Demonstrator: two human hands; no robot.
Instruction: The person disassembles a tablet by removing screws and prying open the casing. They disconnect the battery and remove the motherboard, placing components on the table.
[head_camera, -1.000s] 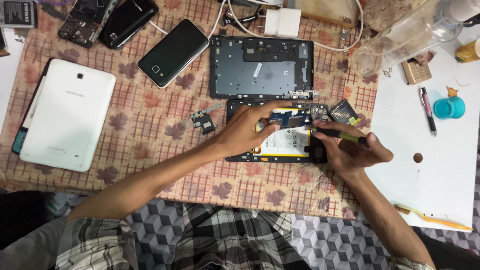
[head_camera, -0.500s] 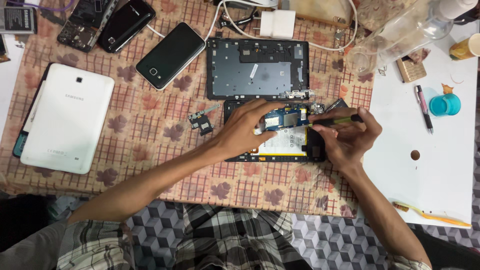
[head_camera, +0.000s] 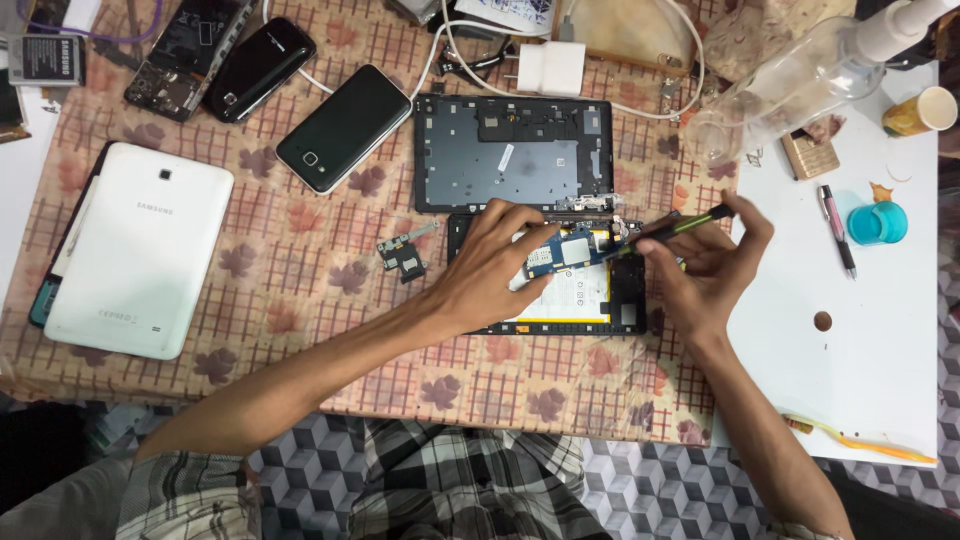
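The head view looks down on a bench (head_camera: 300, 290) covered with a checked cloth printed with brown leaves; near its middle lies an opened black tablet chassis (head_camera: 548, 275) with a pale flat battery and a small blue circuit board (head_camera: 562, 255) set in its upper part; the left hand (head_camera: 490, 275) lies spread over the chassis's left side, fingers wide, fingertips pressing at the blue board's edge; the right hand (head_camera: 705, 265) is pinched narrow on a thin dark tool with a yellow-green stripe (head_camera: 675, 228), whose tip meets the board's right end; the board looks light, thin, stiff and fragile, best taken by its bare edges, not by the components or connectors; the battery seems soft-skinned and easily punctured; just above lies a grey tablet back cover (head_camera: 512, 150); a white tablet (head_camera: 135, 250) lies well apart to the left
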